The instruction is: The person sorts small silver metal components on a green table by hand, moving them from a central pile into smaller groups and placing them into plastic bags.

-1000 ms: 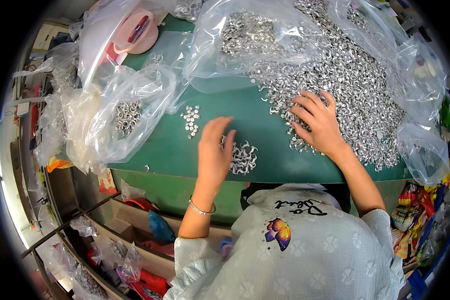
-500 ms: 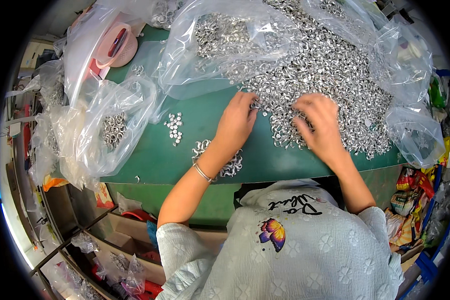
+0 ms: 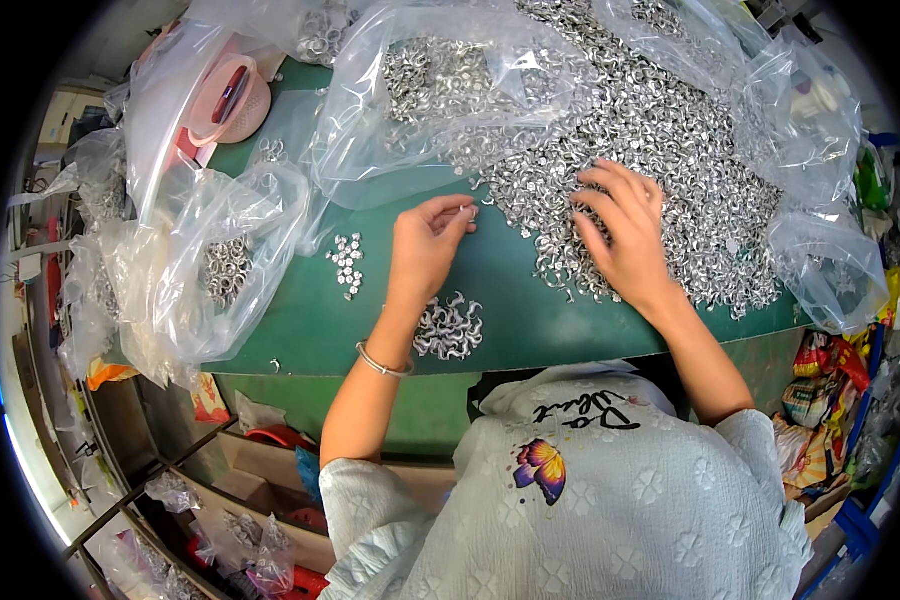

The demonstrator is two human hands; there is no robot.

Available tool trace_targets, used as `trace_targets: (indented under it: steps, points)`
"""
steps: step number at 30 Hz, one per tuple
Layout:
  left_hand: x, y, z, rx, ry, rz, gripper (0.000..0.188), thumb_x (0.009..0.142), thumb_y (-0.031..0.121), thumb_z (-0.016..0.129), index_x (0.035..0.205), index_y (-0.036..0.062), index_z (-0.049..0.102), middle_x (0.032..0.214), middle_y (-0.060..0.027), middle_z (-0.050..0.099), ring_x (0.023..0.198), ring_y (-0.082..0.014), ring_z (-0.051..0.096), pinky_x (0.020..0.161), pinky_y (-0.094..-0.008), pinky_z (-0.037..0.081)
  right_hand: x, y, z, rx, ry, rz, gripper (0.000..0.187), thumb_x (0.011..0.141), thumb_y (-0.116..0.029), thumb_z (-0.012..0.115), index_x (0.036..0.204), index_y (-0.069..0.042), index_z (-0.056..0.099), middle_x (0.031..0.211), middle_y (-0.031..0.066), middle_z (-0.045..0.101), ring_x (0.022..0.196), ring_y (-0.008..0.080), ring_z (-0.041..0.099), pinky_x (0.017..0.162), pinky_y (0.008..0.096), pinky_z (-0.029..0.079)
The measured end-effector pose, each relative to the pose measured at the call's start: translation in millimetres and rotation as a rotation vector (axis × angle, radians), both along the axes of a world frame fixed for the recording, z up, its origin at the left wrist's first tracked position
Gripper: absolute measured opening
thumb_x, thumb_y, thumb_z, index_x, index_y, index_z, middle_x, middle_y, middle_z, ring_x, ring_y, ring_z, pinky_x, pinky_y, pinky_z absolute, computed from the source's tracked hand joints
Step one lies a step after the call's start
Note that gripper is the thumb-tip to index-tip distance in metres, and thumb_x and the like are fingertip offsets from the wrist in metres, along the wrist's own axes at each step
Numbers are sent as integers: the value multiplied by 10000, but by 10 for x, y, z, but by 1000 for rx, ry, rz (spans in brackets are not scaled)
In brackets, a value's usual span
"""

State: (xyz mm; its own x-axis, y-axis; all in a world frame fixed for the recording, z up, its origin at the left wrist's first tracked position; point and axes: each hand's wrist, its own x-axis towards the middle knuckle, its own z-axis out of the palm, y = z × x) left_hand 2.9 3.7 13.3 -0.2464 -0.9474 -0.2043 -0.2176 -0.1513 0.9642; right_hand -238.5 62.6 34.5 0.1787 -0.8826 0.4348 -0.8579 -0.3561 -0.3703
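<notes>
1. Left hand [image 3: 422,246] has drawn leftward, off the heap of silvery metal pieces [image 3: 715,205], since the earlier frame.
2. Both hands are apart: the left one's thumb and fingertips pinch together, seemingly on a small silvery piece [image 3: 472,211], mostly hidden; the right hand [image 3: 625,235] spreads loosely curled fingers over the heap.
3. On the green desk [image 3: 540,335], a cluster of roundish pieces [image 3: 346,265] sits left of the left hand; a small pile of curved pieces [image 3: 448,328] lies just nearer the person.
4. Picking out pieces appears the step in hand; the next move likely calls for loosening that pinch over one group.
</notes>
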Motion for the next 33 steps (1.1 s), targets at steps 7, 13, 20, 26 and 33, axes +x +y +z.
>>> trace_targets:
  steps: [7, 13, 20, 26, 33]
  points:
    - [70, -47, 61, 211, 187, -12, 282, 936, 37, 572, 1185, -93, 597, 1019, -157, 696, 900, -167, 675, 787, -248, 538, 236, -226, -106, 137, 231, 171, 371, 840, -240, 683, 1180, -112, 608, 1301, 73, 539, 1305, 279, 426, 1089, 529, 269]
    - [55, -45, 2, 134, 176, -52, 261, 915, 8, 585, 1157, -90, 602, 965, -135, 699, 876, -161, 679, 759, -243, 532, 125, -130, 33, 91, 96, 119, 334, 802, -163, 713, 1116, -87, 625, 1169, 69, 573, 1218, 249, 481, 1022, 489, 314]
    - [88, -113, 107, -46, -207, -40, 207, 903, 4, 599, 1095, -55, 646, 896, -85, 698, 778, -109, 657, 695, -230, 523, 558, -473, -206, -46, 238, 5, 125, 789, -174, 697, 841, -76, 640, 926, 52, 566, 969, 235, 507, 914, 439, 339]
    - [374, -32, 23, -212, -311, -5, 216, 869, -14, 604, 1076, -20, 662, 851, -100, 657, 747, -158, 626, 696, -276, 518, 482, -399, -195, -68, 69, -91, 84, 793, -126, 690, 812, -60, 642, 883, 46, 576, 898, 235, 518, 851, 438, 336]
    - [264, 24, 52, -670, -844, 58, 283, 807, -22, 624, 1088, 8, 641, 1056, -165, 598, 954, -362, 580, 832, -426, 477, 641, -452, -204, 11, 168, -63, 172, 773, -182, 741, 879, -81, 650, 905, 29, 579, 931, 236, 514, 855, 419, 325]
